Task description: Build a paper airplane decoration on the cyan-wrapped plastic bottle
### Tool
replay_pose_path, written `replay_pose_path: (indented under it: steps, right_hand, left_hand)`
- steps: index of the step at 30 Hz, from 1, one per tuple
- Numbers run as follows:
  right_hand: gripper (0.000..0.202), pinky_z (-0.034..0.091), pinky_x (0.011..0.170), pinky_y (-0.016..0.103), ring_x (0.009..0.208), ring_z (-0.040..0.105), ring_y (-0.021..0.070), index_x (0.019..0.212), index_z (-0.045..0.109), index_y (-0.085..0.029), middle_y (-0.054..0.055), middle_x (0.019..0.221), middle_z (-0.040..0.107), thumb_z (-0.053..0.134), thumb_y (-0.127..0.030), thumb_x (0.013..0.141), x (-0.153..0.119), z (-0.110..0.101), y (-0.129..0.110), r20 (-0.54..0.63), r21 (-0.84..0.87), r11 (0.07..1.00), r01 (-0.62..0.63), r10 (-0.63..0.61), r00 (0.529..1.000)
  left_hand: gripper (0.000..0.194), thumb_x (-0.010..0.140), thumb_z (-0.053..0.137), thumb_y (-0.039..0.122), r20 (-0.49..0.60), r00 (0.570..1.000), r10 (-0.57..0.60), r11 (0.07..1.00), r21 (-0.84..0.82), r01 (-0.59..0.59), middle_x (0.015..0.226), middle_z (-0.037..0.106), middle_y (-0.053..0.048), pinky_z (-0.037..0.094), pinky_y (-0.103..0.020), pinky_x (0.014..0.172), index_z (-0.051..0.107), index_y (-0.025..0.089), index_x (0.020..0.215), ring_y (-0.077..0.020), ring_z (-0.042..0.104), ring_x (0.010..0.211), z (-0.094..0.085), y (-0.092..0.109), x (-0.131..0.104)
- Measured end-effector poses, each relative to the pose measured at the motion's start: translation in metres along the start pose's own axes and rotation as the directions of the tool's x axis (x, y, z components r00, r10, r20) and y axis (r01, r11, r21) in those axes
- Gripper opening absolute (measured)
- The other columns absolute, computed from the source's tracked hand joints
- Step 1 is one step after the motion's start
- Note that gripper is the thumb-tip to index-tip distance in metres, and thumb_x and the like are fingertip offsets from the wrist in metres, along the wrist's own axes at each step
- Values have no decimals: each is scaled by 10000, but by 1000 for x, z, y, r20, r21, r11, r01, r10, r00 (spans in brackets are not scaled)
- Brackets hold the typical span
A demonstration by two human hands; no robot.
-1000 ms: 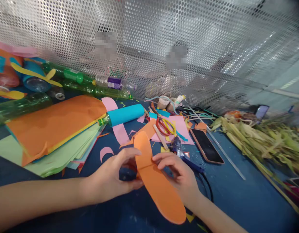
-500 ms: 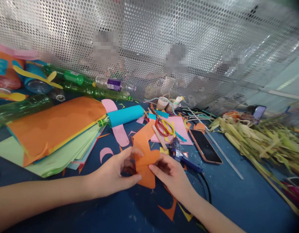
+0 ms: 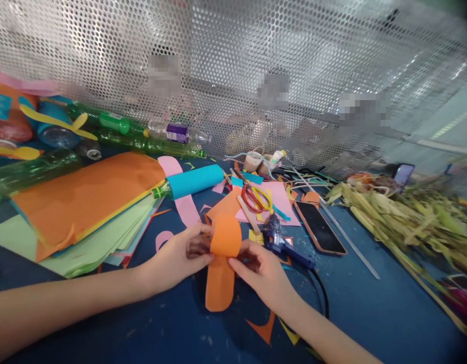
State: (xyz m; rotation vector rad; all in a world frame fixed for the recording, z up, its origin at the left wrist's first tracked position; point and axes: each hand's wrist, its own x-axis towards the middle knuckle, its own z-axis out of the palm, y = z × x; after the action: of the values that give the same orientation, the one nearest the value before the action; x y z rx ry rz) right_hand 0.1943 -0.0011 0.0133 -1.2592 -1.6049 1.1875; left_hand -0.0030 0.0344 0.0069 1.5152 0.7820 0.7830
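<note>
An orange paper cutout with a rounded lower end is between my two hands, its upper part curled over into a loop. My left hand pinches its left edge between thumb and fingers. On the other side, my right hand grips the right edge, thumb in front and fingers partly hidden behind. Just beyond lie an orange sheet, a wooden stick and scissors with red and yellow handles. A blue glue gun rests to the right of my right hand.
Left, a stack of coloured paper; behind it, a bottle wrapped in blue paper and several green bottles. Right, a phone, a clear stick and dried husks. Paper scraps lie in front. A perforated metal panel stands behind.
The orange cutout has been turned and its upper part curled over toward me; its lower end now points down, nearer to me. Both hands stay at about the same place.
</note>
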Motion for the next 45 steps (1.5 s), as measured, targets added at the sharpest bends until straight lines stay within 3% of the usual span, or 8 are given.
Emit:
replay_pose_path:
  steps: [5,13,17,22,28,34,41,45]
  right_hand:
    - [59,514,696,277,780,615,166,860,588,-208,23,854,649,567,-190,808,-3,1,1,-31,-284,951,120,-135,990]
    - [82,481,665,265,740,608,162,818,566,-221,5,804,630,542,-143,812,-2,1,0,4,-444,873,199,-220,975]
    - [108,481,645,265,713,610,167,824,573,-212,7,778,630,541,-115,788,0,-3,-3,5,-507,840,190,-218,976]
    - [151,439,563,257,619,569,161,803,586,-199,9,714,603,529,-73,745,1,-10,-5,70,-622,764,174,-167,983]
    - [114,421,582,228,650,561,141,768,575,-192,2,729,594,525,-91,752,0,-14,-13,94,-564,821,94,-50,994]
    - [188,449,656,252,742,596,167,957,596,-191,26,843,643,517,-139,795,-1,-20,-24,133,-445,893,69,-10,991]
    - [207,454,749,304,873,572,203,945,556,-188,60,968,598,563,-111,753,-3,-37,-21,13,-739,670,74,-95,995]
    - [183,410,859,405,1000,532,297,958,552,-131,142,996,593,531,-152,777,0,-72,-21,-145,-929,359,-86,-139,980]
  left_hand:
    - [221,819,466,112,28,988,149,963,223,-152,976,647,-15,525,-296,810,521,201,1015,-136,638,894,-2,5,-4]
    - [261,786,492,80,65,981,181,914,357,-192,967,629,2,530,-255,780,546,216,1002,-117,629,841,-2,1,-6]
    - [346,759,520,100,0,966,259,861,454,-231,1052,604,-28,540,-265,745,511,212,1086,-123,619,827,-6,12,-3]
    - [203,804,520,190,-43,929,367,590,783,-197,1002,628,-48,460,-369,872,573,186,1000,-192,571,957,-36,39,21]
    - [492,781,558,408,32,929,369,164,981,-99,1219,513,-148,316,-407,995,527,118,1177,-302,425,1165,-83,39,82]
    - [756,678,564,622,-118,973,197,22,993,116,1176,536,-197,329,-421,903,457,103,1217,-377,443,1108,-87,37,127]
    - [720,649,577,616,-215,975,60,30,976,214,1026,633,-191,399,-393,804,485,105,1147,-357,567,975,-89,40,136]
    - [829,614,525,701,-235,972,14,46,971,235,1045,643,-168,435,-392,748,436,154,1230,-360,608,919,-101,62,134]
